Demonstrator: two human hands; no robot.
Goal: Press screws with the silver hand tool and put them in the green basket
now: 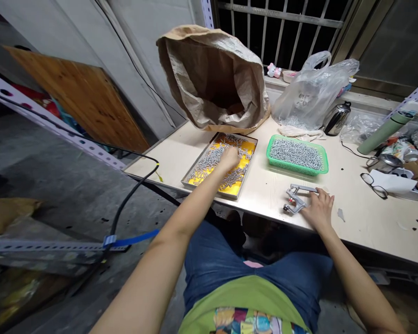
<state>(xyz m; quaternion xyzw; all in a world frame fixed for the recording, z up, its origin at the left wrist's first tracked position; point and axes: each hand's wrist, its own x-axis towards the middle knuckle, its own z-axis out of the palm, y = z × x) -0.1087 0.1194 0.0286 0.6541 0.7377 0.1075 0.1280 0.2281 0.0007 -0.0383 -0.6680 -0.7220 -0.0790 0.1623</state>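
Two hands at work on the desk (264, 191). Left hand (230, 158) is down inside a shallow tray (231, 189) with a yellow bottom, fingers curled over loose metal pins (207, 161); fingertips hidden, so cannot tell if they are together or pinching any. Right hand (320, 206) is clamped on one end of a grey metal hand tool (298, 204) near the desk's front edge. Pins lie scattered over most of the tray, yellow showing between.

Green basket (292, 168) full of similar pins sits to the right of the tray, apart from it, beyond the tool. Big brown paper bag (219, 83) stands just behind the tray, mouth gaping forward. Clear plastic bag (297, 102) behind the basket, metal kettle (337, 119) beside it. Farther right: green bottle (383, 133), tilted, and glasses (373, 185). Wooden board (80, 97) leans at far left, off the desk.
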